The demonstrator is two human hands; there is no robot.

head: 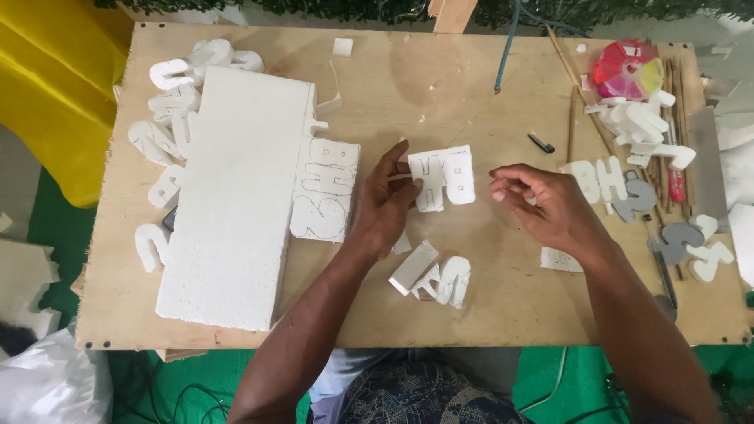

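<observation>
Closest to the camera are the two forearms coming up from the bottom edge, with a patterned lap between them. Just past those, a few cut foam scraps (pixel 434 275) lie loose on the tabletop (pixel 503 314), dropped near the body and clear of the hands, by the look of it.

Left hand (pixel 385 200) is clamped on the left edge of a small white foam piece (pixel 444 177), thumb and fingers pinching it so it's lifted or tipped toward the camera, which keeps the drawn outlines facing up where they can be seen. Its long side runs left to right, and the traced letters on it lie sideways. Right hand (pixel 542 200) sits just beside the piece's right end, fingers curled loosely together and holding nothing I can make out, apart from the foam.

Left of that lies a big foam slab (pixel 236 204), long axis running near to far, with another traced piece (pixel 326 188) against its right edge. Finished foam letters (pixel 169 118) are piled on the far left, more letters (pixel 636 126) on the far right next to a round colour wheel (pixel 628 69).
</observation>
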